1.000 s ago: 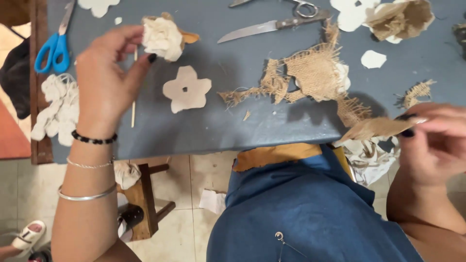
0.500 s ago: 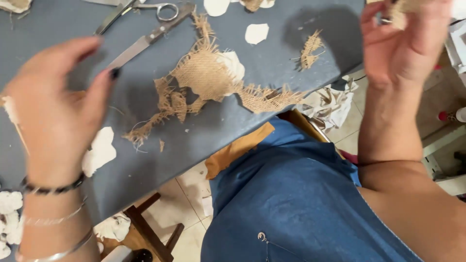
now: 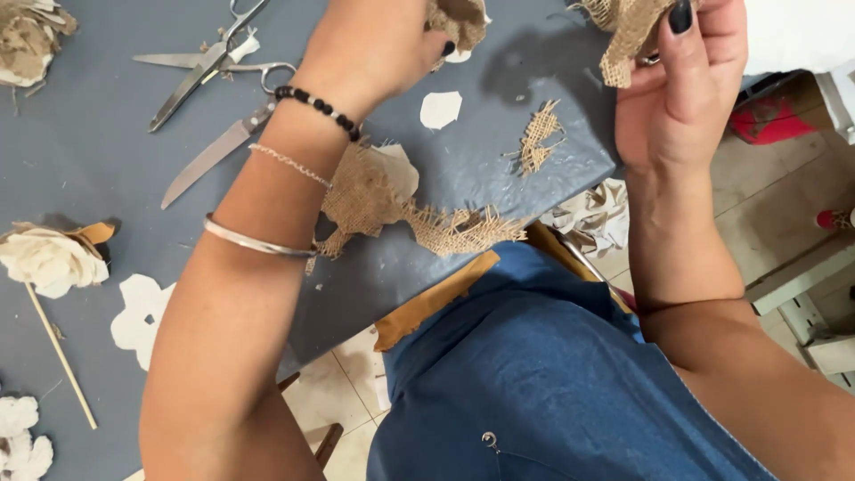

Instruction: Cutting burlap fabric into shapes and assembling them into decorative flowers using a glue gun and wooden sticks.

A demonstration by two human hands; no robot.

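Compared with half a second before, my left hand [image 3: 374, 49] had swung from the near left up across the table, and my right hand [image 3: 681, 89] had come lower into view. The view had tilted too, so the white fabric flower on its stick [image 3: 49, 260] showed again at the left.

My right fingers were closed on a frayed strip of burlap [image 3: 628, 31], thumb pressed over it. My left fingers were curled around another burlap scrap [image 3: 459, 18] at the top edge; how tightly, I couldn't tell. Both pieces were held above the far part of the table, a little apart.

The grey-blue table [image 3: 89, 169] ran across the upper left; beyond its edge lay pale floor tiles [image 3: 775, 187]. My blue denim lap [image 3: 552, 374] filled the bottom.

On the table sat scissors [image 3: 214, 58], a larger torn burlap piece [image 3: 383, 200] half hidden by my left forearm, a small burlap scrap [image 3: 539, 138], and white petal cutouts [image 3: 138, 316].
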